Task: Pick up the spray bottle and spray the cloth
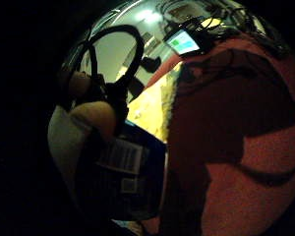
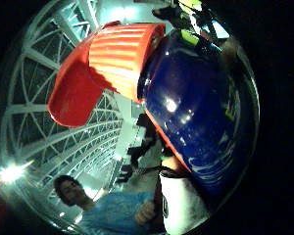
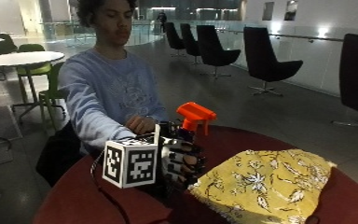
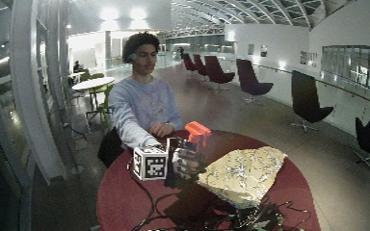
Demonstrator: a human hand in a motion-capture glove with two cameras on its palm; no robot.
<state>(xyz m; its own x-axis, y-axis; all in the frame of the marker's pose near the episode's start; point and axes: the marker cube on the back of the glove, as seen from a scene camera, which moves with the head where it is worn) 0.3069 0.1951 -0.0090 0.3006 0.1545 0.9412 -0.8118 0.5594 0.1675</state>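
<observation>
- One spray bottle (image 3: pixel 188 122) is seen at the centre of the outside view, upright on the round red table (image 3: pixel 92 196), its orange trigger head (image 3: pixel 195 113) rising above the gloved fingers and its nozzle pointed toward the right of the frame.
- The dark blue body (image 2: pixel 201 112) of the bottle fills much of the thumb-side palm view, with the ribbed orange collar above it, so the bottle is judged to lie against the palm.
- The gloved right hand (image 3: pixel 180 161) is wrapped around the bottle low on its body, fingers curled closed on it; no finger can be seen on the trigger, so the grip looks suited to lifting rather than spraying yet.
- Whether the base is on the table or just off it cannot be told, as the hand and the cloth hide it.
- The yellow patterned cloth (image 3: pixel 263 184) is spread at the lower right of the outside view, just beside the hand, its near edge close to the knuckles; that puts it on the side the nozzle faces.
- The bare left hand (image 3: pixel 141 124) is rested on the table behind the bottle, fingers loosely bent, holding nothing visible.
- A tangle of cables (image 4: pixel 236 219) is seen at the table's near edge in the wide view, well apart from the bottle.
</observation>
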